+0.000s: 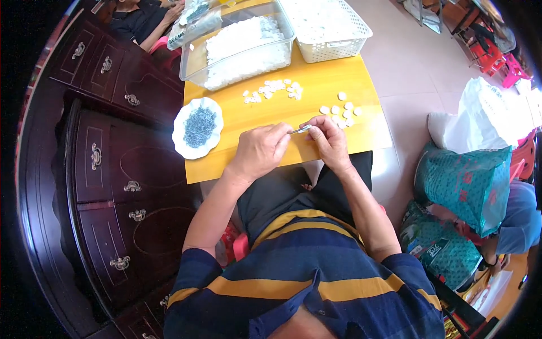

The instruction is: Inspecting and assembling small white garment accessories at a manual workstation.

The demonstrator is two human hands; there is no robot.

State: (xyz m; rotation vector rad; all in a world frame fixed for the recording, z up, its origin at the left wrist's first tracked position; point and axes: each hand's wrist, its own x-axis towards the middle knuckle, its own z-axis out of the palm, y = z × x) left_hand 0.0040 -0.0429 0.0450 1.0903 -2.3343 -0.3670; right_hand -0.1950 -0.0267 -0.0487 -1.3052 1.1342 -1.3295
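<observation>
A yellow table [339, 90] carries a clear bin [237, 45] of white pieces, a white dish [182, 138] of grey bits, and loose white buttons [339, 110]. Above its near edge, the left hand [261, 151] and right hand [330, 141] have their fingers pinching a small metal pin [301, 130], one at each end; it seems light, stiff and slippery, best gripped by its ends.

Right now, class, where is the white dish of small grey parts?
In the head view, the dish sits on the yellow table's left edge, left of the left hand, below the clear tub.
</observation>
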